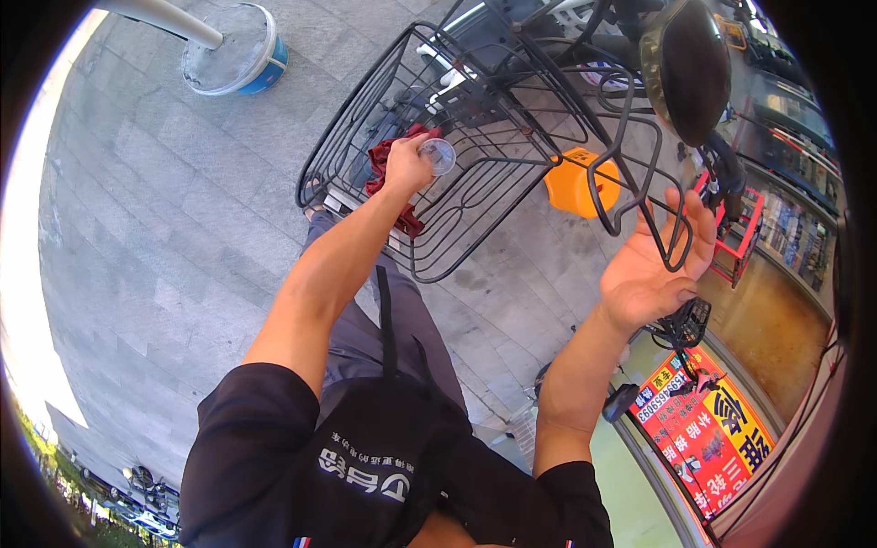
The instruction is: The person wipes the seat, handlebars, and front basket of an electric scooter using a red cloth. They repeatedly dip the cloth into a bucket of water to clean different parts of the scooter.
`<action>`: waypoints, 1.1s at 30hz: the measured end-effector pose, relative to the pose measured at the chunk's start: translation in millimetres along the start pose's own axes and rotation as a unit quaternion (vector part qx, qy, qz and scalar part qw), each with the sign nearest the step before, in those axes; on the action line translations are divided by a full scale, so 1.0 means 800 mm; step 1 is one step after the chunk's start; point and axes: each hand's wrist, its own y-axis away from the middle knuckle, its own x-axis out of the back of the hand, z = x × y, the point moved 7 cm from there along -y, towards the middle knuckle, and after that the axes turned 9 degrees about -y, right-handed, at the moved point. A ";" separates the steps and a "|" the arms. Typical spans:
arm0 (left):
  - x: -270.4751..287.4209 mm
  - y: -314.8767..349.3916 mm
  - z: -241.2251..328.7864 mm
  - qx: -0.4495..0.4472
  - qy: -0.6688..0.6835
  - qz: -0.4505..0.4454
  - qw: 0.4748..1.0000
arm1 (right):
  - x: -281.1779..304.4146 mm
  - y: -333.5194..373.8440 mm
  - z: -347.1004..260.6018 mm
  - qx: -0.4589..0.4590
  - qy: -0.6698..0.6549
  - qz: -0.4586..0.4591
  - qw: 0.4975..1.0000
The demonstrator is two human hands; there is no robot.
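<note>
Left hand (408, 168), fingers curled around a clear cup (439, 157) within the wire basket's (315, 151) outline, beside bunched red cloth (409, 222), best held level, clear of wires; right hand (660, 260), fingers spread, right of the basket.

The left hand (409, 169) and forearm (352, 245) hide part of the dark red cloth (408, 222). Black bars (674, 267) cross the right hand (660, 260) and partly hide the orange bucket (568, 187). The upper edge cuts off the pale pole (178, 20). Distant vehicles (151, 500) are blurred.
</note>
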 end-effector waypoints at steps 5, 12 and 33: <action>0.032 0.038 -0.012 0.273 0.323 -0.165 0.891 | -0.014 0.057 0.019 0.089 0.035 0.018 0.995; 0.093 0.082 0.009 0.285 0.432 -0.193 0.833 | -0.124 0.132 0.130 -0.272 0.116 -0.506 0.810; 0.278 0.203 -0.092 0.256 0.489 -0.070 0.831 | -0.187 0.252 0.399 -0.186 0.354 -0.603 0.690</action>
